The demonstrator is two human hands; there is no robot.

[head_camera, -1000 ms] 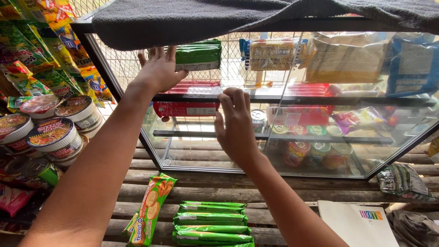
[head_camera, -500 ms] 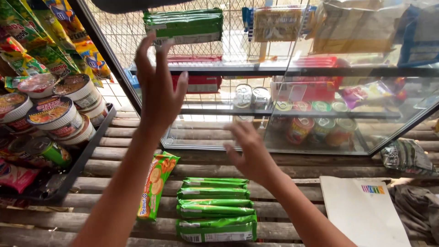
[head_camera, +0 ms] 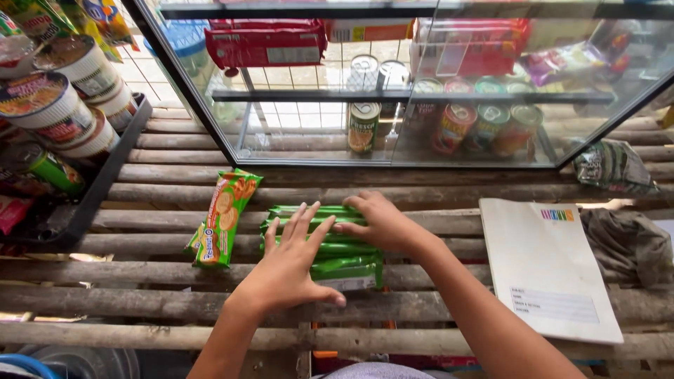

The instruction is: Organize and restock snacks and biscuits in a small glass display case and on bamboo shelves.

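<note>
Our left hand [head_camera: 291, 263] and right hand [head_camera: 379, 221] lie flat, fingers spread, on green biscuit packs [head_camera: 337, 249] stacked with long axes running left to right on the slatted wooden worktop [head_camera: 154, 210]. Just left lies an orange-green cracker pack [head_camera: 223, 217], angled away. Beyond stands a glass display case [head_camera: 393, 91] of cans.

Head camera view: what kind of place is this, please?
Probably a small snack stall or shop. A glass display case holds cans and red packets, cup noodles are stacked at the left, and both hands, the left hand and the right hand, rest on green biscuit packs on a slatted wooden counter.
</note>
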